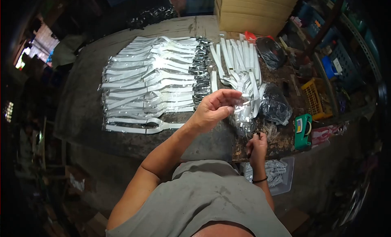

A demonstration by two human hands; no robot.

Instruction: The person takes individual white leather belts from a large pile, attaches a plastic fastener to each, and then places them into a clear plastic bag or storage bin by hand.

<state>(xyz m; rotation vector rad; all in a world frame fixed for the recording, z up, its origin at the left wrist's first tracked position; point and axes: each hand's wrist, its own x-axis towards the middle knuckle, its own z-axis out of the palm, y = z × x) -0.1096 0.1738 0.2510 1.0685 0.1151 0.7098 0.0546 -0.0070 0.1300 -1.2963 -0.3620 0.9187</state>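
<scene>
My left hand (215, 110) is raised over the table with its fingers curled and the thumb opposite them. A shiny clear plastic bag (243, 115) shows at its fingertips. Lower and to the right, at the table's front edge, my right hand (256, 147) is closed, and a small dark bit shows at its fingertips. What it grips is too small to name. Beyond the hands lies a heap of loose white strips with widened ends (240, 58). To the left, many similar white pieces in clear wrapping (152, 80) lie in an overlapping row, their dark ends facing right.
Black plastic bundles (275, 104) rest right of the heap. A green tape dispenser (302, 131) stands by the table's right edge, near a yellow basket (315, 98). Cardboard (256, 11) is stacked behind. Under the front edge sits a clear bin (288, 176) of wrapped pieces.
</scene>
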